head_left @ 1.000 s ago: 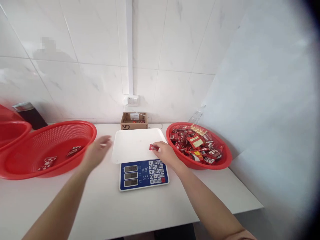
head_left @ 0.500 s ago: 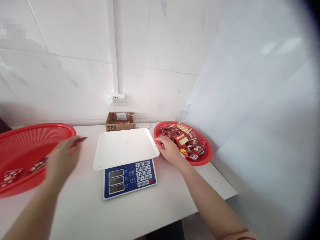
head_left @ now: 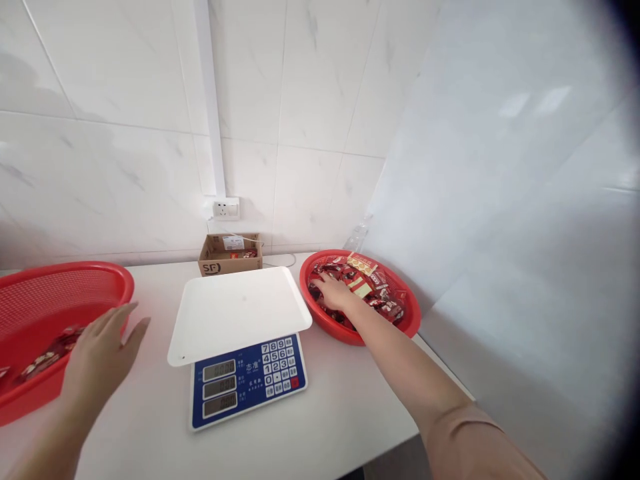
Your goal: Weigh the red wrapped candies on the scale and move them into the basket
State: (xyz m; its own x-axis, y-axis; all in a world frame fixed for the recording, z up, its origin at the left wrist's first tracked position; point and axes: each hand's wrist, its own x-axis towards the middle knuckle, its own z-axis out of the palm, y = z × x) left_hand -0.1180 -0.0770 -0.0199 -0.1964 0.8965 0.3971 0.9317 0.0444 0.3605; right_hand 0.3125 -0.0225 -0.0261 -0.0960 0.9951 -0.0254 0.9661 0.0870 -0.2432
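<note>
My left hand [head_left: 103, 353] hovers at the near right rim of the left red basket [head_left: 127, 283], its fingers stretched and thumb apart, with nothing visible in it. Red snack packets [head_left: 50, 353] lie in that basket, partly covered by the hand. Over in the right red basket [head_left: 414, 323], my right hand [head_left: 333, 291] reaches down onto a heap of small red packets [head_left: 387, 310]. Its fingers look spread against the packets, though their tips are partly hidden. Between the baskets stands a blue digital scale [head_left: 245, 400] with a bare white weighing tray [head_left: 240, 313].
Behind the scale, a small cardboard box [head_left: 230, 267] holds a few packets near the wall. A socket [head_left: 226, 209] sits above it, with a thin cable. A clear plastic bottle [head_left: 357, 235] leans behind the right basket. The white table [head_left: 350, 400] ends at its front edge.
The red packet that was in my left hand is gone from it, and that hand has opened. My right hand has moved from the tray's edge into the right basket. The view has shifted slightly.
</note>
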